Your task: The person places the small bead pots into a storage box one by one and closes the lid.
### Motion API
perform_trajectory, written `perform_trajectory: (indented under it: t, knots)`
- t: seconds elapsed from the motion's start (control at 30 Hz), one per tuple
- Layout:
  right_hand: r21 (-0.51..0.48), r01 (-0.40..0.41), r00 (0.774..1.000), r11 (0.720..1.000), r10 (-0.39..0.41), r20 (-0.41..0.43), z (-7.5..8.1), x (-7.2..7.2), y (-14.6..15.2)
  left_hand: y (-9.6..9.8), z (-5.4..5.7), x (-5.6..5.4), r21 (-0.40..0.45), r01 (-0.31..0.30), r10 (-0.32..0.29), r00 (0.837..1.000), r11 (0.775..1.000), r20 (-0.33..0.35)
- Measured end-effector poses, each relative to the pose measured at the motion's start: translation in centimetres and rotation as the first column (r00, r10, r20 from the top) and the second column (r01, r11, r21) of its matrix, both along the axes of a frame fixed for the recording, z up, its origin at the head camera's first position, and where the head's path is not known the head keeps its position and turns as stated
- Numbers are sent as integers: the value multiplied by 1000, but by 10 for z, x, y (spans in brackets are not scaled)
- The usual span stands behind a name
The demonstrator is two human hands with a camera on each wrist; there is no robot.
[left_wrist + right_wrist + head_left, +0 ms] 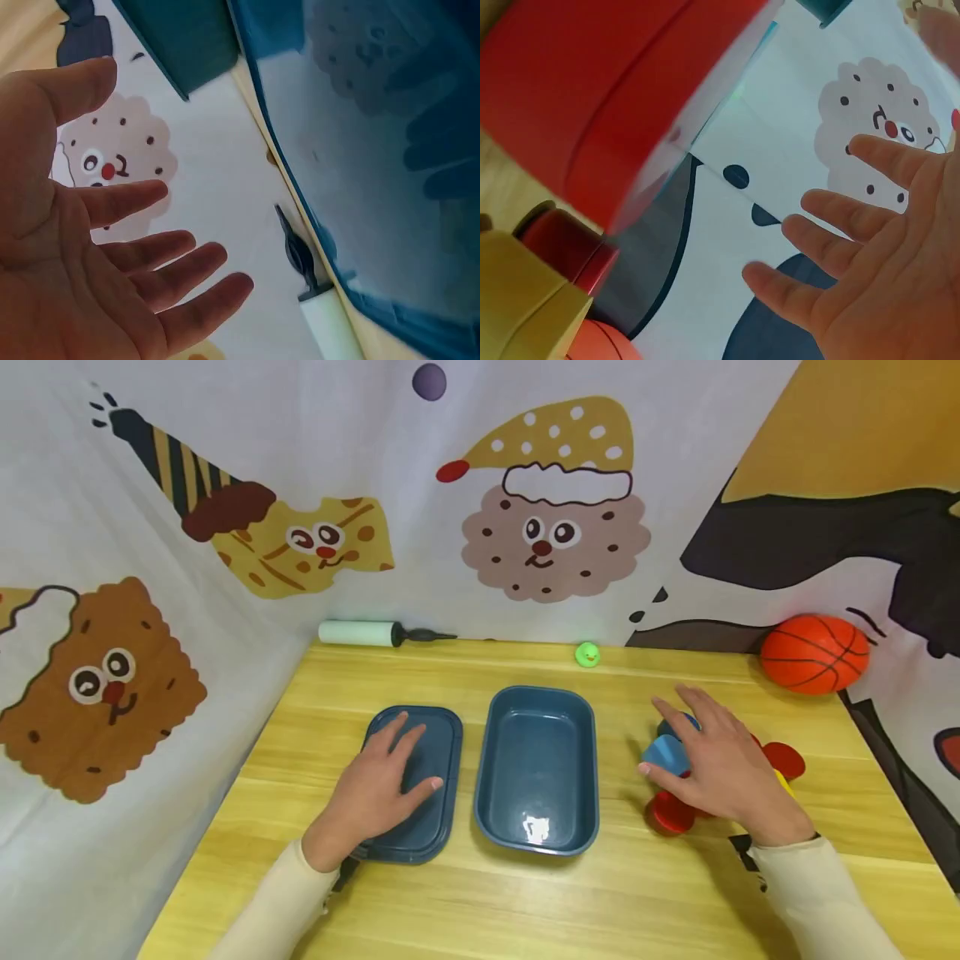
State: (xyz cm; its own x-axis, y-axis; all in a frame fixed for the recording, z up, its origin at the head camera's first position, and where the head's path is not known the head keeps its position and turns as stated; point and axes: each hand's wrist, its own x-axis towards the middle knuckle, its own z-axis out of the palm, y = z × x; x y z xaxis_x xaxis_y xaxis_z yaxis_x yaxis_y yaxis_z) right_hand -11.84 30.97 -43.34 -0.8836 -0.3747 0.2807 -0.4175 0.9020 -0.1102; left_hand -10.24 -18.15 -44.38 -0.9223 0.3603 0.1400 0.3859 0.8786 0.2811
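Note:
My left hand (375, 789) hovers with spread fingers over a flat dark blue lid (438, 752). In the left wrist view that hand (112, 247) holds nothing, and the glossy lid (360, 180) mirrors dark finger shapes. To the lid's right stands a deep blue rectangular container (536, 752) with nothing inside. Over a cluster of coloured blocks my right hand (723, 764) spreads its fingers, partly hiding them. Among them are a light blue block (664, 754), a round red block (670, 814) and a yellow block (784, 783). Large in the right wrist view is a red block (607, 90), apart from the fingers.
Along the table's back edge lie a pale green hand pump (360, 633) and a small green duck (588, 654). An orange toy basketball (814, 654) sits at the back right corner. A printed cloth (420, 468) hangs behind the wooden table (480, 910).

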Motion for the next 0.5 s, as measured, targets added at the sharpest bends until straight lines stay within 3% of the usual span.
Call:
perform_trajectory:
  t: [0.13,0.27,0.5]
  knots:
    - [-39,5,1000,999,-5,-17,2,4,7,9,-2,3,68,21,-25,998,997,54]
    - [-72,39,999,997,-37,21,3,8,17,19,-4,5,146,47,-62,993,988,99]
    - [-148,115,988,982,-99,116,-3,11,39,36,-9,8,297,68,-121,979,952,162]
